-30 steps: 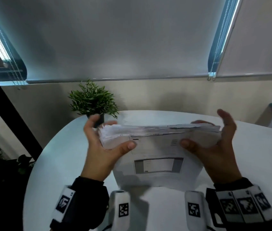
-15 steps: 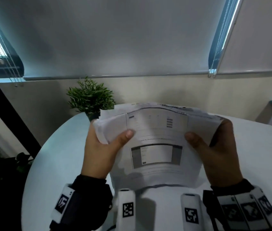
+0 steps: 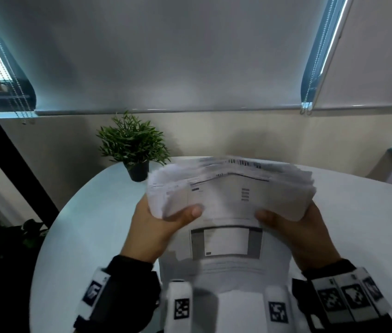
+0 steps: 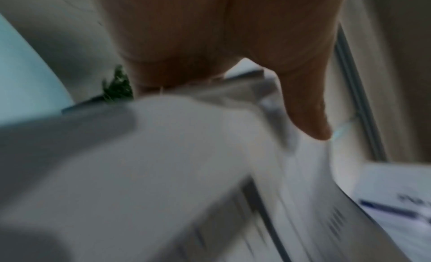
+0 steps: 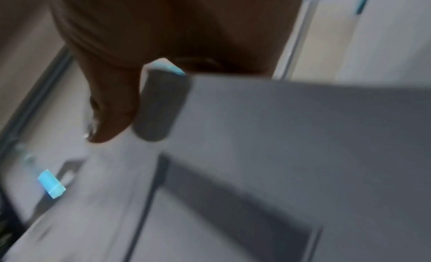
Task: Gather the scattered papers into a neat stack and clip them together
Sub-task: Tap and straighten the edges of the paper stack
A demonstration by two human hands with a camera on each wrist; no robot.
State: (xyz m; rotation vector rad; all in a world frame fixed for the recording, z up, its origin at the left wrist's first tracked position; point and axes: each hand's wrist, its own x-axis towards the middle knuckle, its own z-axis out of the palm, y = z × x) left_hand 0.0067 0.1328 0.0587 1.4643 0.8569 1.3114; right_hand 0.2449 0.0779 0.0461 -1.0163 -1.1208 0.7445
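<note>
Above the table's near edge, the left hand (image 3: pixel 151 233) grips the left side of the papers (image 3: pixel 228 212), thumb laid across the top sheet and fingers hidden behind the pile. Opposite it, the right hand (image 3: pixel 303 234) holds the right side the same way, thumb on the front, fingers out of sight at the back. Between them the papers stand tilted toward the person, printed face showing a grey box; the upper edges are fanned and uneven, and blurred. Whether the lower edge touches the table (image 3: pixel 89 236) cannot be told. Both wrist views are smeared: the left one shows the thumb (image 4: pixel 307 107) pressing on a sheet, the right one a thumb (image 5: pixel 111 107) beside a curled paper corner. Black sleeves with tagged bands cover both wrists. Farther back on the white round table stands a small plant (image 3: pixel 131 143) in a dark pot, just left of the pile's far corner. Behind it are a wall and drawn blinds (image 3: pixel 166 56).
</note>
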